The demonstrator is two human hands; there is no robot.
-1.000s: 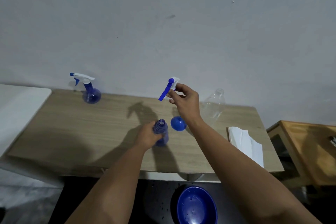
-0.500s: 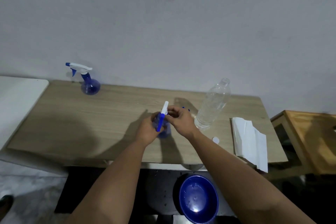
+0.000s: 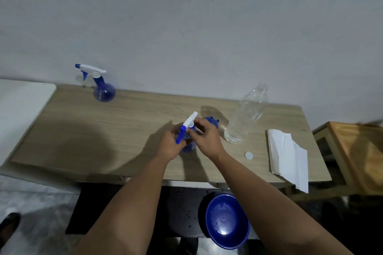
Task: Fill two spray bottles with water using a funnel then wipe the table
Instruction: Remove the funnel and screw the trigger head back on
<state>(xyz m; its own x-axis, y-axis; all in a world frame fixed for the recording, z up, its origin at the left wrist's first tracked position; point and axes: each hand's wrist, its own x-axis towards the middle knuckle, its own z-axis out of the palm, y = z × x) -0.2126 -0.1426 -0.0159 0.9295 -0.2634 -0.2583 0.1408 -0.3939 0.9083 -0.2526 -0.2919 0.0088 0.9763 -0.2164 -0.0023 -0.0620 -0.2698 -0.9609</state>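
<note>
A blue spray bottle (image 3: 189,144) stands at the middle of the wooden table (image 3: 107,130), with my left hand (image 3: 170,144) wrapped round its body. My right hand (image 3: 206,137) grips its white and blue trigger head (image 3: 187,125) at the neck of that bottle. Just behind my right hand the blue funnel (image 3: 211,121) is partly hidden. A second blue spray bottle (image 3: 101,87) with its head on stands at the back left. A clear plastic water bottle (image 3: 245,114) stands uncapped to the right, its white cap (image 3: 248,155) lying on the table.
A folded white cloth (image 3: 287,156) lies on the table's right end and overhangs the front edge. Below the front edge sits a blue bowl (image 3: 227,220). A wooden stool (image 3: 356,151) stands to the right and a white surface (image 3: 20,107) to the left.
My right hand has brought the trigger head down from above onto the bottle held by my left hand. The camera has tilted, so the table sits lower in view.
</note>
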